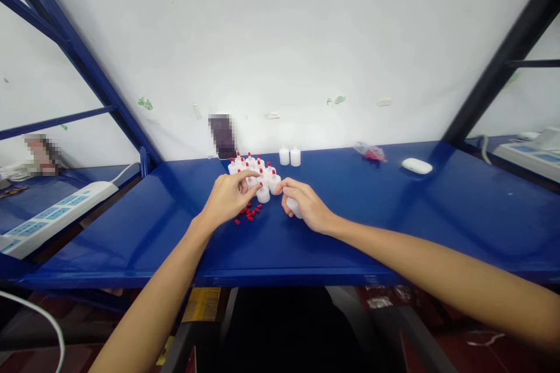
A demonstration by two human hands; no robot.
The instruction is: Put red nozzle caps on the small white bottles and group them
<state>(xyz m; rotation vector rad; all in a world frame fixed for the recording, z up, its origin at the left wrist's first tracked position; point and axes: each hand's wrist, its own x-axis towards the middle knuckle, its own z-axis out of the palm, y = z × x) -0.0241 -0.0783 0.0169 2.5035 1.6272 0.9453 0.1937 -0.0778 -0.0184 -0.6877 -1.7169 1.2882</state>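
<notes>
A cluster of small white bottles with red caps [252, 168] stands near the back of the blue table [394, 215]. My left hand [228, 198] pinches at a white bottle [263, 193] at the front of the cluster, fingers closed on it. My right hand [306, 205] is curled around another white bottle [292, 206], its fingertips touching the cluster's right side. Loose red caps [248, 213] lie on the table below my left hand. Two uncapped white bottles [289, 156] stand apart at the back.
A dark phone [222, 136] leans on the wall behind the cluster. A clear bag with red caps [371, 152] and a white earbud case [416, 165] lie at the right. A white power strip [56, 217] rests at the left. Blue frame struts rise on both sides.
</notes>
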